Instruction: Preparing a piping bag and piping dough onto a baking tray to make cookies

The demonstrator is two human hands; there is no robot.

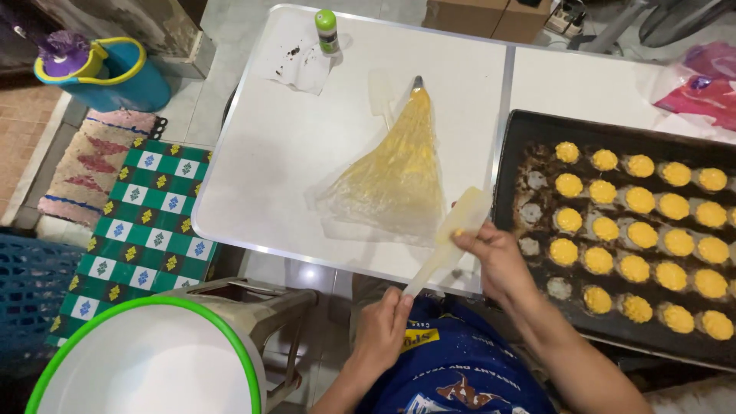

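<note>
Both hands grip a pale spatula (447,245): the left hand (381,328) is closed around its handle end, and the right hand (497,257) pinches the blade. It looks light, flexible and greasy. Just beyond the right hand lies a limp piping bag (395,172). The right fingertips are hidden.

**Layout at the table**

On the table (291,153): piping bag (395,172) at centre, tip toward the far side; paper sheet (297,60) and small bottle (327,31) at the far edge. To the right, baking tray (512,153) with rows of piped dough mounds (640,234) in it. Spatula (448,238) at the near edge, between bag and tray, gripped low by the left hand (382,326) and high by the right hand (498,257). Near left, basin (146,360) on a stool (261,307); beyond it, patterned mat (142,222) on the floor; far left, bucket (107,73).
</note>
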